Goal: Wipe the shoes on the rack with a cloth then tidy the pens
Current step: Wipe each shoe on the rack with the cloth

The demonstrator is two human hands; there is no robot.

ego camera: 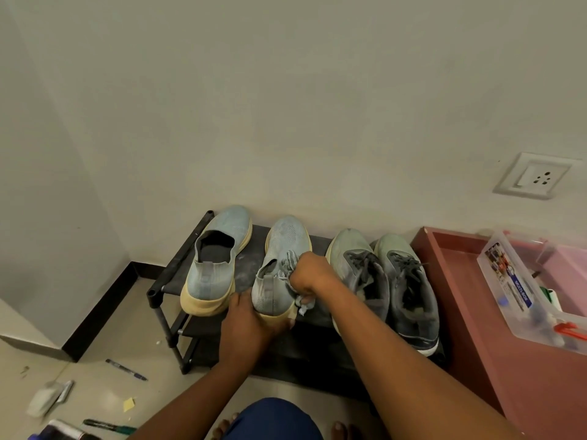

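still on shoe-wiping step. left hand (246, 315) grips heel of pale blue knit slip-on shoe (282, 265), right hand (309, 273) clutches crumpled grey cloth (290, 265) against collar. next probably grey laced sneakers (387, 281), pens on floor (125, 369) untouched.

Under the right hand (309, 273) a frayed grey cloth (287, 268) meets a matt knit shoe (281, 265) with a yellowed rubbery sole, left of both hands runs the rack (165, 308) in matt black tubing, and right of them sits a glossy clear plastic box (514, 290).

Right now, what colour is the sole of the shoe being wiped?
Pale yellow, seen on the slip-on shoe in the head view.
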